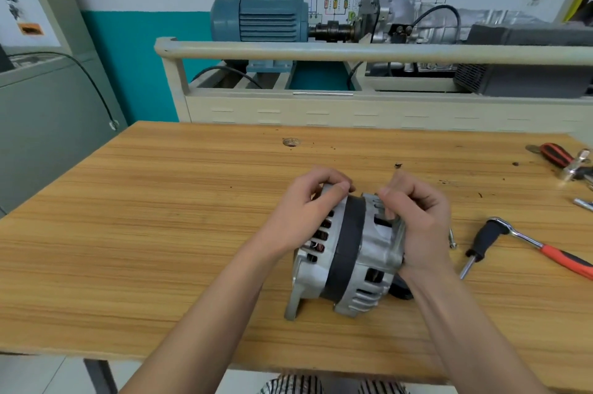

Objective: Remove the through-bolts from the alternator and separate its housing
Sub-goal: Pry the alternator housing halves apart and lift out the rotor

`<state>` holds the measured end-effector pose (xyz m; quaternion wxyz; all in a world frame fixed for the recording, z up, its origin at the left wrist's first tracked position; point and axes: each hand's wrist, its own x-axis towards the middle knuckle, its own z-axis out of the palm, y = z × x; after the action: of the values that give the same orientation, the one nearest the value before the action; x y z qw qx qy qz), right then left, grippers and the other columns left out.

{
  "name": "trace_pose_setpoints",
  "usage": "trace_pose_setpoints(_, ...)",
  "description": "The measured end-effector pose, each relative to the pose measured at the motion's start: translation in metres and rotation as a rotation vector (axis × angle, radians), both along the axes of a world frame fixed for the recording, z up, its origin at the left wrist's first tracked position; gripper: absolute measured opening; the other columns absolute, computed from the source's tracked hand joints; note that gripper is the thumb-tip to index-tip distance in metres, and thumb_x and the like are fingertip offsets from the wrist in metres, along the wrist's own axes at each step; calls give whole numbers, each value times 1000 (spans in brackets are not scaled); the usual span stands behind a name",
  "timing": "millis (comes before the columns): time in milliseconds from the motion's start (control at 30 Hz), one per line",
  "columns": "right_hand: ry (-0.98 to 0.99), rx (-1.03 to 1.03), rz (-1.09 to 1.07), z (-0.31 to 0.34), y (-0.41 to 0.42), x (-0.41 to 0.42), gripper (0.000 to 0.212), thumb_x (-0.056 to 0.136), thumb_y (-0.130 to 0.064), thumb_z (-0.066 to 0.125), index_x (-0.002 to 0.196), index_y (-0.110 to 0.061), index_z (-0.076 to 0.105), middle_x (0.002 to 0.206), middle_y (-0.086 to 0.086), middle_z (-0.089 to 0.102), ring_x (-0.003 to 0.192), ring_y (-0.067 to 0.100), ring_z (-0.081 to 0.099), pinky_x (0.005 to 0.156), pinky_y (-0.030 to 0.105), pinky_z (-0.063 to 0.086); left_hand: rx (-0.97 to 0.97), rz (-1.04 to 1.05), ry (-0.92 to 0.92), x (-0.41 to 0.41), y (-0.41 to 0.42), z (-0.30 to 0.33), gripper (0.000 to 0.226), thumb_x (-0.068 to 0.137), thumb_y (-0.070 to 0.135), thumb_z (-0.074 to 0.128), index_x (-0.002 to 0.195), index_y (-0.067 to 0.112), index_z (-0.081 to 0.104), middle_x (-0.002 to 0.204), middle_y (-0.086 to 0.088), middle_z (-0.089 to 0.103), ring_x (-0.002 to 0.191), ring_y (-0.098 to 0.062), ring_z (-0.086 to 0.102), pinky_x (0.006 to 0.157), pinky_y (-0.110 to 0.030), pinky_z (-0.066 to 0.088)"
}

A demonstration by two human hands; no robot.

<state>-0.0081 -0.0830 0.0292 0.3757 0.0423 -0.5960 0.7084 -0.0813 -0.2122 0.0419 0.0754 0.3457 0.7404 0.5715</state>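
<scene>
Head view shows the alternator [346, 252] on the tabletop [160, 233], left hand [301, 210] and right hand [417, 220] each closed on a housing half, apparently starting separation, calling for an even outward pull.

A: Where is the alternator [348, 252]?
B: On the table [160, 233], between the left hand [308, 207] and right hand [417, 220].
A: And the tools?
B: The ratchet [526, 242] and one bolt [452, 238] lie to its right.
</scene>
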Motion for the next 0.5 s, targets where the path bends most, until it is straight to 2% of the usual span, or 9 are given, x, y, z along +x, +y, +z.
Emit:
trace_pose_setpoints(67,-7,-4,-1,0,0,0,34,71,-1,57,46,-4,35,48,1,35,49,14,28,52,23,28,-40,18,15,3,-8,1,35,84,44,59,110,21,66,117,8,65,114,-10,58,103,-41,44)
trace_pose_setpoints(167,-14,-13,-10,1,-1,1,33,69,-1,57,46,-4,34,47,0,34,48,12,28,52,22,29,-164,10,12,13,-27,-5,89,61,66,70,138,29,46,137,15,50,128,-4,45,109,-42,40)
trace_pose_setpoints(200,-16,-15,-16,1,-1,1,32,69,-1,57,47,-6,34,47,0,33,48,12,28,51,22,29,-228,-3,32,18,-33,-8,105,54,67,74,145,32,35,142,17,43,131,-3,41,110,-42,39)
trace_pose_setpoints(267,-33,-23,-20,2,-1,1,29,67,-2,58,49,-9,36,47,2,32,49,13,27,51,23,28,-275,-42,52,26,-40,-17,123,49,58,84,151,34,18,147,17,34,135,-3,35,113,-42,35)
trace_pose_setpoints(333,-47,-44,-8,2,-1,1,31,67,-3,59,46,-9,36,47,2,31,50,13,26,52,25,27,-244,-55,26,30,-44,-22,128,51,43,89,152,32,13,148,16,34,136,-3,34,114,-39,33)
trace_pose_setpoints(400,-65,-50,4,3,0,0,35,67,-3,59,42,-16,39,46,0,32,49,13,27,54,24,29,-223,-68,15,31,-45,-23,124,53,30,89,153,27,15,143,21,39,132,3,38,111,-27,34)
trace_pose_setpoints(500,-84,-33,7,5,0,-2,37,67,-5,59,39,-21,40,45,-3,33,47,10,29,54,20,32,-205,-124,32,29,-46,-22,113,60,7,88,150,26,21,128,33,49,121,12,46,94,-5,36)
